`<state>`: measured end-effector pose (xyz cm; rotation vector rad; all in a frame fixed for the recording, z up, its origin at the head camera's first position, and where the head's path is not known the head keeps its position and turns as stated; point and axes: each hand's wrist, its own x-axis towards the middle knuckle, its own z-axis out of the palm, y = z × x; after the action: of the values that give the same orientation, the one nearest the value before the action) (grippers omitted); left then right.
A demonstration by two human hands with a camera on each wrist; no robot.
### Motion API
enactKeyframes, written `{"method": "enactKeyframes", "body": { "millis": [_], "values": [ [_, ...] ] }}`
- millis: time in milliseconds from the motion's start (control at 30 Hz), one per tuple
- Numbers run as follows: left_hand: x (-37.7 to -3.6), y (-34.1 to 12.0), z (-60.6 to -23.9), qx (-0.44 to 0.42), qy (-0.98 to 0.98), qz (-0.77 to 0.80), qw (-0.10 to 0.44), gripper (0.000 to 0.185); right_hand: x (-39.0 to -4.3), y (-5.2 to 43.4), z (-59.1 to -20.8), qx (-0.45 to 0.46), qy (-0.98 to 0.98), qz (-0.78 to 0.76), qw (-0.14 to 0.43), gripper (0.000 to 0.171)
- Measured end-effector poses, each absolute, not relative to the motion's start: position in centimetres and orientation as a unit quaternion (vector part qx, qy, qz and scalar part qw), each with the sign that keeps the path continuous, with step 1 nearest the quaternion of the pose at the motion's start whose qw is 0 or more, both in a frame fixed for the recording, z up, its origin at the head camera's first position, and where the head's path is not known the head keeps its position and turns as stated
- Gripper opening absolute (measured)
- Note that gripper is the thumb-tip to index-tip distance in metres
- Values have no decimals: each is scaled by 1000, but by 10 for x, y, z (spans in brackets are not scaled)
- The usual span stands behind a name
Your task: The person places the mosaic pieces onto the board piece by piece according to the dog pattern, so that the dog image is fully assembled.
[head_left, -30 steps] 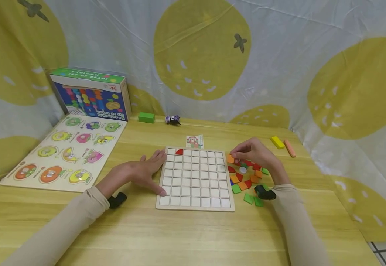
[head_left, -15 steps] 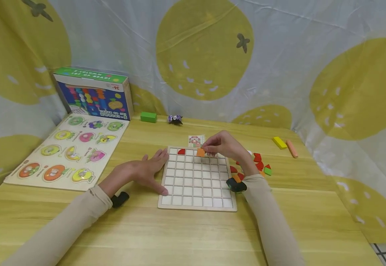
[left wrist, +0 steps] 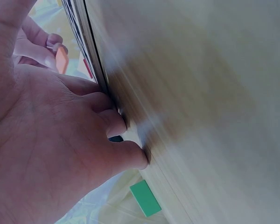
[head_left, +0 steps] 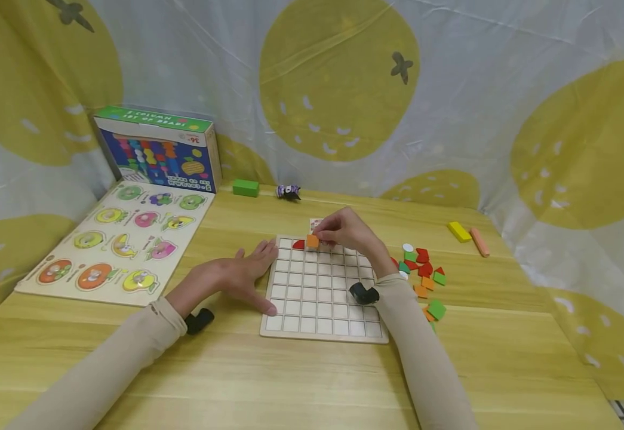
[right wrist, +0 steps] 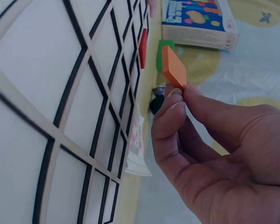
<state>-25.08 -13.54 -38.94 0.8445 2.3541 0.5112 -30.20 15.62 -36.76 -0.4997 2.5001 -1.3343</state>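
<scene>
A wooden grid board (head_left: 322, 298) (right wrist: 46, 107) lies on the table with a red piece (head_left: 298, 244) (right wrist: 143, 47) in its top row. My right hand (head_left: 338, 232) (right wrist: 214, 140) pinches an orange square piece (head_left: 312, 241) (right wrist: 173, 66) just above the top row, right beside the red piece. My left hand (head_left: 242, 275) (left wrist: 51, 140) lies flat on the table, fingers straight against the board's left edge. Loose red, green, orange and white pieces (head_left: 424, 272) lie right of the board.
A fruit peg puzzle (head_left: 120, 242) and a toy box (head_left: 158, 149) (right wrist: 198, 21) sit at the left back. A green block (head_left: 245, 188) (left wrist: 145, 198), a small toy (head_left: 288, 192), a pattern card (head_left: 316, 224) (right wrist: 137, 147), yellow block (head_left: 459, 231) and pink stick (head_left: 479, 242) lie around. Cloth walls surround the table.
My right hand picked an orange piece from the pile and carried it left across the board to beside the red piece. The left hand stayed put.
</scene>
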Motion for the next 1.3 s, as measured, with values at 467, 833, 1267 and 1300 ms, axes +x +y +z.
{"method": "enactKeyframes", "body": {
  "millis": [467,833,1267,1300],
  "values": [
    [-247,-132,-382,311,884,192,291,150,-306,149,-377,-178,901,-384,94,12],
    [-251,-133,-389,314,883,194,290,150,-302,148,-378,-179,914,-352,96,13],
    [-241,-129,-373,304,887,184,295,141,-304,148,-380,-173,915,-354,82,11],
    [-241,-129,-373,301,889,181,295,139,-304,149,-379,-174,915,-356,83,12]
  ]
}}
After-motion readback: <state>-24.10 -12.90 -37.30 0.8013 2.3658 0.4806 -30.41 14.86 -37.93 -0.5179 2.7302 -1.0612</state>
